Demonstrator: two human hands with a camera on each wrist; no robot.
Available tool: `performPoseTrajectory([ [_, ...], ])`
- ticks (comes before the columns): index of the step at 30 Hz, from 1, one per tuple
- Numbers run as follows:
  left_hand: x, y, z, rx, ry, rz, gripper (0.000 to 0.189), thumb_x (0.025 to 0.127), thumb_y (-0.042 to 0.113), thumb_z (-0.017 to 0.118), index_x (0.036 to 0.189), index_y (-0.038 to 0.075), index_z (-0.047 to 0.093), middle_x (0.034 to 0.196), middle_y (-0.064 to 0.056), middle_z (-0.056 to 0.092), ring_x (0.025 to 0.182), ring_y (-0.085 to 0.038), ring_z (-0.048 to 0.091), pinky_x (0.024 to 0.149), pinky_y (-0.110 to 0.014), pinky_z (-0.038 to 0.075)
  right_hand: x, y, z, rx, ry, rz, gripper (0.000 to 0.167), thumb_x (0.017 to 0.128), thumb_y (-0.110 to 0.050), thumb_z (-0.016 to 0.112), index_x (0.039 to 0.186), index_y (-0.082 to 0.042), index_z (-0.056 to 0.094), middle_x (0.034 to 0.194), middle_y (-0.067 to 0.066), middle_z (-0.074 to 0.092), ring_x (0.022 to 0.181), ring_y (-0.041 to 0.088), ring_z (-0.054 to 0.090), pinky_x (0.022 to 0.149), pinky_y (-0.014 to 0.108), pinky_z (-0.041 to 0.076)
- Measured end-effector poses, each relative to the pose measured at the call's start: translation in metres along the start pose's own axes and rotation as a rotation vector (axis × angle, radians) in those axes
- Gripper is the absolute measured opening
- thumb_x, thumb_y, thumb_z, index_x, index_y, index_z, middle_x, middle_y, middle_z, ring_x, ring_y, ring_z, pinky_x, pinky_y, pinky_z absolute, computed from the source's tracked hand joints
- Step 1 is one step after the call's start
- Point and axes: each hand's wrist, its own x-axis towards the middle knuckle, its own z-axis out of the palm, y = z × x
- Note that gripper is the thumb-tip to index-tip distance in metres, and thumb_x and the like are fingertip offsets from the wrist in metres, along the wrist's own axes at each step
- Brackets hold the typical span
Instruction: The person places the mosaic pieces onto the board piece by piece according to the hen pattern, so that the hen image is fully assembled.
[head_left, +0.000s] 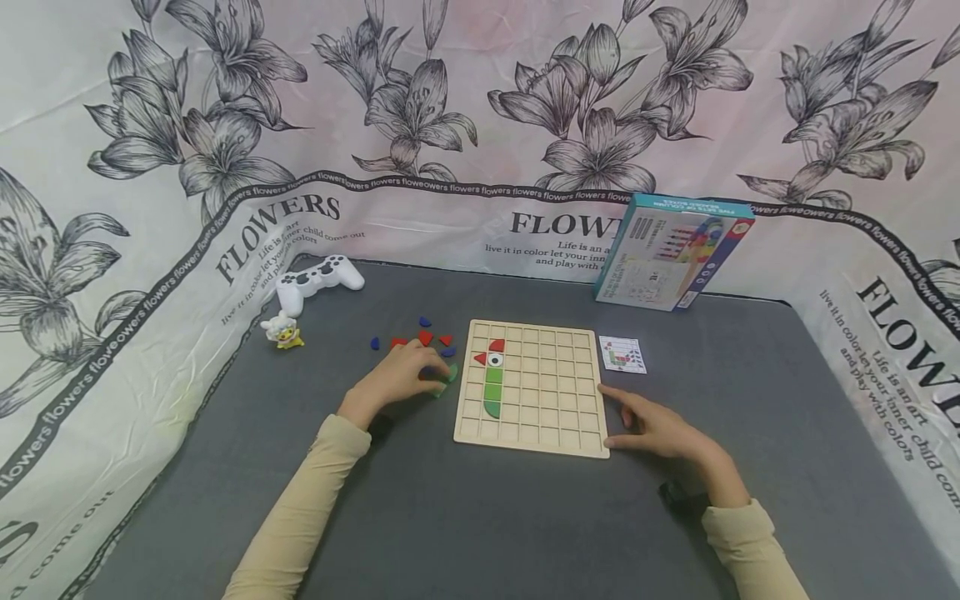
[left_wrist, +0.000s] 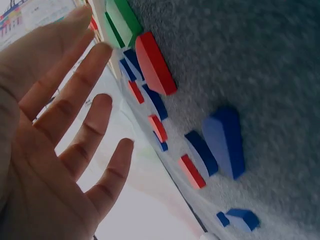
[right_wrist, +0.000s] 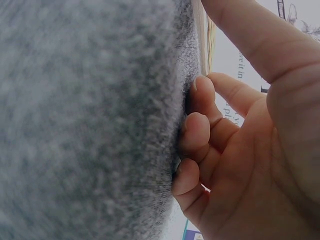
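My left hand (head_left: 401,372), fingers extended and slightly bent, reaches over the table beside two green pieces (head_left: 452,372). In the left wrist view its fingertips come close to the green pieces (left_wrist: 123,22), with no piece in the palm. A wooden grid board (head_left: 551,383) lies flat just to the right. In its left columns sit a red rounded piece (head_left: 497,344), a red triangle (head_left: 480,359), a white eye piece (head_left: 495,360), a green strip (head_left: 492,385) and a green rounded end (head_left: 492,409). My right hand (head_left: 660,429) rests thumb and index fingertips at the board's right edge, other fingers curled under.
Loose red pieces (head_left: 425,337) and blue pieces (head_left: 448,352) lie scattered left of the board. A printed pattern card (head_left: 622,355) is at its upper right. Farther back stand a teal box (head_left: 667,254), a white game controller (head_left: 321,282) and a small figurine (head_left: 282,331).
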Motion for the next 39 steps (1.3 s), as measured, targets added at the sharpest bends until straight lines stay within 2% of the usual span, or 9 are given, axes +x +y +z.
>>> performPoseTrajectory([
  [9, -0.007, -0.003, -0.001, 0.070, -0.050, -0.026, 0.026, 0.076, 0.020, 0.076, 0.101, 0.022, 0.072, 0.103, 0.004, 0.065, 0.095, -0.018, 0.049, 0.081, -0.041, 0.039, 0.000, -0.001, 0.000, 0.006, 0.009, -0.012, 0.085, 0.074, -0.047, 0.073, 0.142, -0.013, 0.036, 0.084, 0.000, 0.044, 0.066, 0.009, 0.040, 0.056, 0.023, 0.034],
  [16, -0.007, 0.003, -0.002, 0.067, -0.051, -0.028, 0.025, 0.075, 0.019, 0.076, 0.100, 0.021, 0.072, 0.101, 0.005, 0.065, 0.094, -0.017, 0.049, 0.086, -0.045, 0.038, -0.001, 0.001, 0.000, 0.015, 0.015, 0.000, 0.085, 0.074, -0.047, 0.073, 0.143, -0.015, 0.035, 0.083, 0.000, 0.044, 0.065, 0.009, 0.040, 0.055, 0.023, 0.033],
  [19, -0.007, 0.006, -0.002, 0.078, -0.043, -0.016, 0.023, 0.076, 0.021, 0.075, 0.100, 0.021, 0.072, 0.100, 0.006, 0.065, 0.092, -0.015, 0.048, 0.085, -0.042, 0.039, -0.001, 0.002, 0.000, 0.021, 0.015, 0.001, 0.085, 0.074, -0.047, 0.073, 0.143, -0.016, 0.035, 0.083, 0.000, 0.044, 0.065, 0.009, 0.040, 0.055, 0.023, 0.033],
  [26, -0.005, 0.020, 0.004, 0.072, 0.005, 0.039, 0.021, 0.079, 0.024, 0.073, 0.099, 0.022, 0.072, 0.100, 0.007, 0.065, 0.091, -0.014, 0.049, 0.084, -0.041, 0.039, -0.001, 0.002, 0.000, 0.006, 0.012, -0.009, 0.085, 0.074, -0.047, 0.073, 0.143, -0.014, 0.036, 0.083, 0.000, 0.044, 0.065, 0.009, 0.040, 0.055, 0.023, 0.034],
  [33, 0.004, 0.036, 0.017, 0.078, 0.039, 0.098, 0.024, 0.077, 0.028, 0.075, 0.100, 0.023, 0.071, 0.098, 0.008, 0.064, 0.090, -0.013, 0.048, 0.085, -0.043, 0.039, -0.001, 0.001, 0.000, 0.017, -0.006, 0.013, 0.085, 0.073, -0.047, 0.073, 0.143, -0.014, 0.036, 0.084, 0.000, 0.044, 0.066, 0.011, 0.041, 0.056, 0.024, 0.034],
  [39, 0.015, 0.053, 0.028, 0.049, 0.033, 0.111, 0.024, 0.077, 0.029, 0.073, 0.100, 0.025, 0.072, 0.101, 0.009, 0.065, 0.091, -0.012, 0.049, 0.084, -0.040, 0.038, -0.001, 0.003, 0.000, 0.021, -0.005, 0.013, 0.085, 0.073, -0.047, 0.073, 0.142, -0.014, 0.036, 0.084, 0.000, 0.044, 0.066, 0.011, 0.041, 0.056, 0.024, 0.034],
])
